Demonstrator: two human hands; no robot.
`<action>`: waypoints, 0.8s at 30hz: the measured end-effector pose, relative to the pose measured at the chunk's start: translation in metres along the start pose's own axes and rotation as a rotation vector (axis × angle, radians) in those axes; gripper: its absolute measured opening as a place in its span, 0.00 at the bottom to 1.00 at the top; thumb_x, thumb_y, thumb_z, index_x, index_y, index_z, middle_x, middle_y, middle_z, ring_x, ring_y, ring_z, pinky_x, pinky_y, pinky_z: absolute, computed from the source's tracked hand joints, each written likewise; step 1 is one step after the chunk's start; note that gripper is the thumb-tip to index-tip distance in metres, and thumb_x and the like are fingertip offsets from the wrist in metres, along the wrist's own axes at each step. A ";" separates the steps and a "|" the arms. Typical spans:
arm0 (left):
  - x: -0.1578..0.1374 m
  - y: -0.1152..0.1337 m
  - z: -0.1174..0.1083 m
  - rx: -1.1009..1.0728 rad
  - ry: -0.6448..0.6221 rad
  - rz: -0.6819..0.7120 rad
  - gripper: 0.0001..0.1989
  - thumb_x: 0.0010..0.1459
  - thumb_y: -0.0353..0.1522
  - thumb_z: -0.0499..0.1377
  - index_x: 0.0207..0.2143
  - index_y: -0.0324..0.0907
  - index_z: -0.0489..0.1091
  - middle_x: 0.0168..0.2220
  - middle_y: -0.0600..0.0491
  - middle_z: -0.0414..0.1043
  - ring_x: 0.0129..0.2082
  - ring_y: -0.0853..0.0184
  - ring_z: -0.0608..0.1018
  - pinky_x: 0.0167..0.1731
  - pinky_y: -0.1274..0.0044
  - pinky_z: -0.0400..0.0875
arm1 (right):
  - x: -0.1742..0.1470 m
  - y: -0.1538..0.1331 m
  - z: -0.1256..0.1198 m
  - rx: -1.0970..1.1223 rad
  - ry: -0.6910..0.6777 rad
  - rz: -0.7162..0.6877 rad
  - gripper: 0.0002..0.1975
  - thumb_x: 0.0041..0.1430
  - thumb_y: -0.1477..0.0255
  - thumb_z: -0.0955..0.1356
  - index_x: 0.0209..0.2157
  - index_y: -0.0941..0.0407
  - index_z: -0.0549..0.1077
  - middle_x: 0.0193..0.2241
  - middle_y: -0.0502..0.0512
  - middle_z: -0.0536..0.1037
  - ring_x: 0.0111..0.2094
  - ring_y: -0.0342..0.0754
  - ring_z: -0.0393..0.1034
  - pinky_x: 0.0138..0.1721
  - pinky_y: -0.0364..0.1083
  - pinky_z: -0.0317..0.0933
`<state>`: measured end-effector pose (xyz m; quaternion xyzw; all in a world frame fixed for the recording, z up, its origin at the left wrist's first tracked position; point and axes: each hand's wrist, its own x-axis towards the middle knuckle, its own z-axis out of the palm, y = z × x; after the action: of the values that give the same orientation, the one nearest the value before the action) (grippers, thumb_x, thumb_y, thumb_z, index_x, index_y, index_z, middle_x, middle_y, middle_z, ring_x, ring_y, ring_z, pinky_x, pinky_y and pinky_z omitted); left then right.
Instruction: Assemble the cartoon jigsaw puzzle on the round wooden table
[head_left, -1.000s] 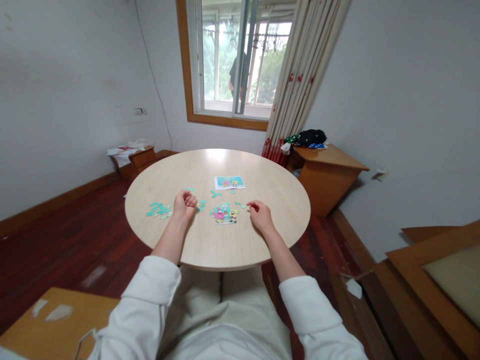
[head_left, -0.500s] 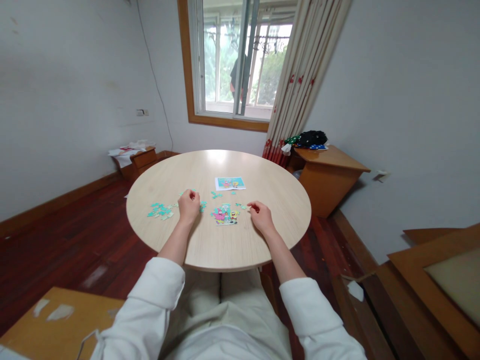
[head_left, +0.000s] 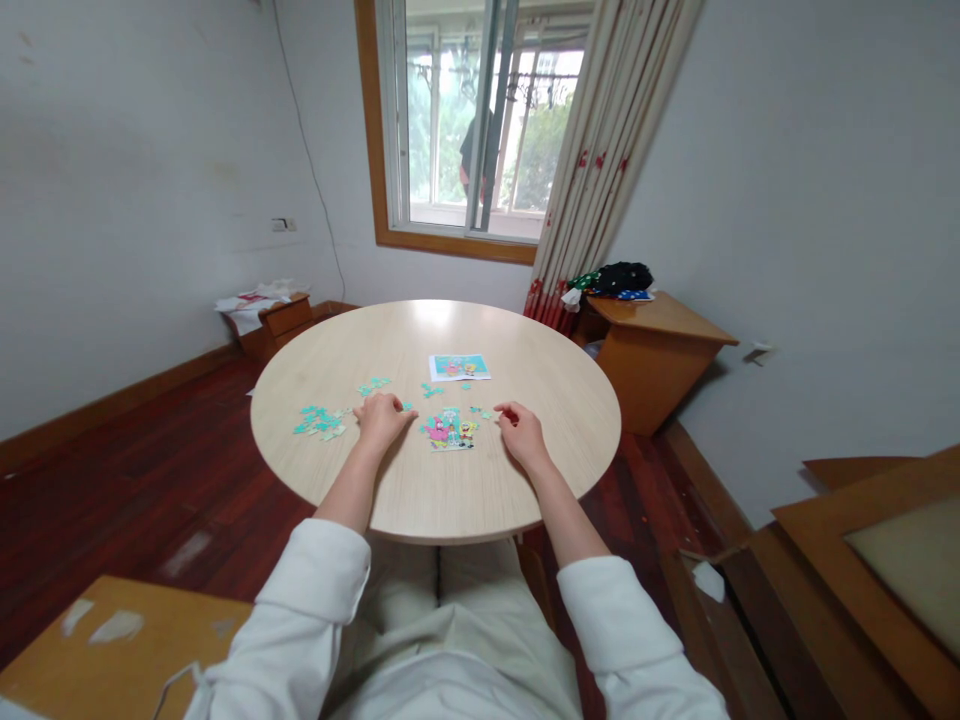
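Observation:
A partly joined cartoon jigsaw puzzle (head_left: 451, 432) lies on the round table, between my two hands. My left hand (head_left: 382, 420) is on its left, palm down, with thumb and fingertips closed together and pointing at the puzzle. Anything in that pinch is too small to make out. On the right side, my right hand (head_left: 520, 432) rests with fingers curled and tips pinched beside a few small puzzle pieces (head_left: 485, 414). What its fingertips hold, if anything, is unclear. Loose turquoise puzzle pieces (head_left: 319, 420) lie left of my left hand, with more pieces (head_left: 432, 390) beyond the puzzle.
A printed picture (head_left: 460, 367) of the cartoon lies behind the puzzle on the round wooden table (head_left: 517, 500). A small cabinet (head_left: 660, 340) with cloths on top stands at the back right. Beyond the window (head_left: 450, 120) a person is partly visible.
My left hand has lowered and turned, its fingertips moving right toward the puzzle and uncovering pieces behind it. My right hand has stayed in place.

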<state>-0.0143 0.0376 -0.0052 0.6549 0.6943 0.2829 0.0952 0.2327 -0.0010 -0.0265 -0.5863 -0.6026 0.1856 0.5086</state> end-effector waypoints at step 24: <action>0.004 -0.003 0.006 -0.049 -0.021 -0.081 0.09 0.43 0.37 0.63 0.20 0.43 0.67 0.29 0.49 0.75 0.39 0.55 0.73 0.41 0.64 0.56 | 0.001 0.002 -0.001 0.009 -0.019 -0.003 0.12 0.47 0.72 0.61 0.31 0.57 0.73 0.27 0.52 0.74 0.28 0.45 0.65 0.35 0.45 0.60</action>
<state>-0.0142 0.0429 -0.0111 0.6267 0.7121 0.2886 0.1300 0.2348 0.0003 -0.0272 -0.5811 -0.6076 0.1933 0.5058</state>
